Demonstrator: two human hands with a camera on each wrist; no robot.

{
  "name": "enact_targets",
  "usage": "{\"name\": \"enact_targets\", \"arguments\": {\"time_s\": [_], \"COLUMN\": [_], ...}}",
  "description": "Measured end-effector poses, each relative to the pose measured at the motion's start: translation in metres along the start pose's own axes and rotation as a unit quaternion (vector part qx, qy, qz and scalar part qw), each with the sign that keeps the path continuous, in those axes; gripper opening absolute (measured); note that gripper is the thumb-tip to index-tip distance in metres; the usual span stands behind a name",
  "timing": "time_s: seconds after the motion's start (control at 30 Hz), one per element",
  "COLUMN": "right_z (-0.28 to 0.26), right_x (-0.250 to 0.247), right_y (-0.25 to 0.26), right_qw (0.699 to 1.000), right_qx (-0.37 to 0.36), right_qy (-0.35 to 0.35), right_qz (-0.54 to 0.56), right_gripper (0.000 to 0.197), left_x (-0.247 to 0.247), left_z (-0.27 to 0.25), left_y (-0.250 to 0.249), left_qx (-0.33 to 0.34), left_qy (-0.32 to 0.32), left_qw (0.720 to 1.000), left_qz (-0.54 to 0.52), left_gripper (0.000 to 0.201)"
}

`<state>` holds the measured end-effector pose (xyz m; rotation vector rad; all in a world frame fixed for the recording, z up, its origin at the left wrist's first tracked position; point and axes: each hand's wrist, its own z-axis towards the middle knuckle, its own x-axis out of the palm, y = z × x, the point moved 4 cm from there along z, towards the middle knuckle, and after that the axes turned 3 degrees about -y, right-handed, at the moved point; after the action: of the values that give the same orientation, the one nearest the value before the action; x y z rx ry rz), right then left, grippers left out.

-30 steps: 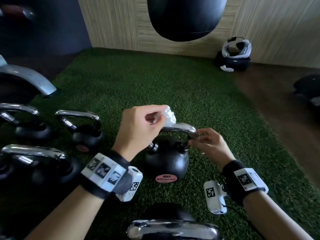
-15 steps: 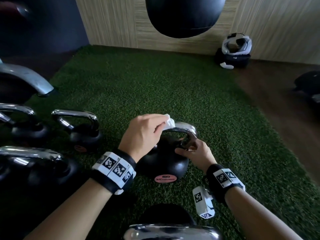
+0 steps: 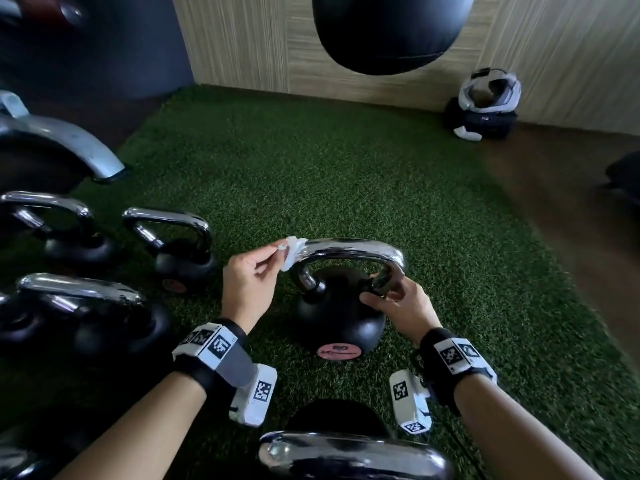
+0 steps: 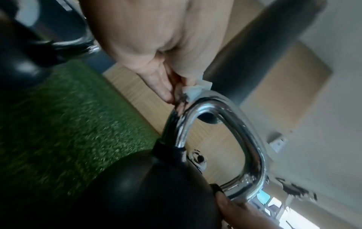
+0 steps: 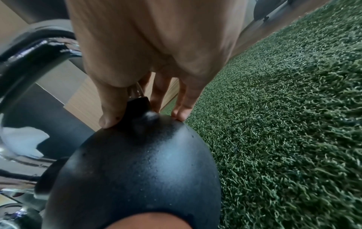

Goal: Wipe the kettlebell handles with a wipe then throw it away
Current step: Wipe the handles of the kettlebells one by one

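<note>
A black kettlebell (image 3: 332, 323) with a chrome handle (image 3: 349, 247) stands on green turf in front of me. My left hand (image 3: 273, 253) pinches a crumpled white wipe (image 3: 293, 251) and holds it against the handle's left corner. The left wrist view shows the wipe (image 4: 197, 89) pressed on the bend of the chrome handle (image 4: 248, 139). My right hand (image 3: 381, 296) grips the handle's right leg just above the ball. In the right wrist view its thumb (image 5: 109, 111) and fingers (image 5: 182, 106) straddle that leg, tips on the black kettlebell (image 5: 137, 170).
Several more chrome-handled kettlebells stand to the left (image 3: 180, 251) (image 3: 79, 303), and one sits close below me (image 3: 346, 452). A black punching bag (image 3: 388, 29) hangs overhead. Headgear on a dark bag (image 3: 485, 105) lies by the back wall. Brown floor (image 3: 571, 220) borders the turf on the right.
My left hand has slid the wipe from the top of the handle to its left corner. My right hand has dropped from the handle's right bend to the base of its right leg.
</note>
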<state>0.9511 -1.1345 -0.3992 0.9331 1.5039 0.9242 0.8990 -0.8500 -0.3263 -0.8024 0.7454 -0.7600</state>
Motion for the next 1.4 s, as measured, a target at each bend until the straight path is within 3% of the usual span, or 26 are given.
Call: {"name": "enact_targets", "arguments": {"time_s": [0.07, 0.2, 0.3, 0.4, 0.5, 0.57, 0.63, 0.77, 0.93, 1.07, 1.2, 1.4], "right_z": [0.0, -0.001, -0.003, 0.002, 0.005, 0.004, -0.001, -0.008, -0.01, -0.044, -0.054, -0.058], "right_x": [-0.003, -0.001, -0.001, -0.001, 0.0, 0.001, 0.0, -0.002, -0.016, -0.024, -0.021, -0.001], "right_y": [0.001, 0.003, 0.006, 0.003, 0.002, 0.008, 0.015, 0.019, -0.007, 0.015, 0.03, 0.049], "right_qw": [1.0, 1.0, 0.999, 0.999, 0.998, 0.998, 0.997, 0.998, 0.999, 0.989, 0.966, 0.932], "right_qx": [-0.013, 0.005, 0.017, 0.029, 0.038, 0.028, 0.018, 0.01, 0.007, -0.038, -0.091, -0.116], "right_qy": [-0.012, -0.002, 0.018, 0.003, 0.015, 0.026, 0.02, -0.005, -0.007, -0.019, 0.022, 0.148], "right_qz": [-0.022, -0.007, 0.04, 0.029, 0.047, 0.059, 0.074, 0.067, -0.046, -0.144, -0.242, -0.311], "right_gripper": [0.063, 0.071, 0.07, 0.064, 0.05, 0.049, 0.049, 0.045, 0.057, 0.03, 0.054, 0.058], "left_x": [-0.001, 0.001, 0.009, 0.019, 0.021, 0.019, 0.018, 0.021, 0.033, 0.049, 0.068, 0.094], "left_z": [-0.003, -0.011, -0.021, -0.03, -0.036, -0.039, -0.04, -0.042, -0.037, -0.013, 0.014, 0.035], "left_y": [0.015, 0.024, 0.035, 0.05, 0.062, 0.057, 0.047, 0.029, 0.031, 0.034, 0.027, 0.008], "left_qx": [-0.05, -0.083, -0.172, -0.23, -0.187, -0.176, -0.172, -0.105, -0.07, -0.069, -0.036, -0.01], "left_qy": [-0.008, -0.015, -0.024, 0.042, 0.16, 0.21, 0.195, 0.06, 0.007, 0.04, 0.096, 0.164], "left_qw": [0.999, 0.994, 0.971, 0.958, 0.967, 0.961, 0.965, 0.988, 0.992, 0.989, 0.978, 0.967], "left_qz": [-0.014, -0.074, -0.165, -0.167, -0.058, -0.035, -0.031, 0.095, 0.107, 0.122, 0.184, 0.193], "left_gripper": [0.026, 0.024, 0.024, 0.023, 0.014, 0.024, 0.031, 0.026, 0.026, 0.029, 0.036, 0.043]}}
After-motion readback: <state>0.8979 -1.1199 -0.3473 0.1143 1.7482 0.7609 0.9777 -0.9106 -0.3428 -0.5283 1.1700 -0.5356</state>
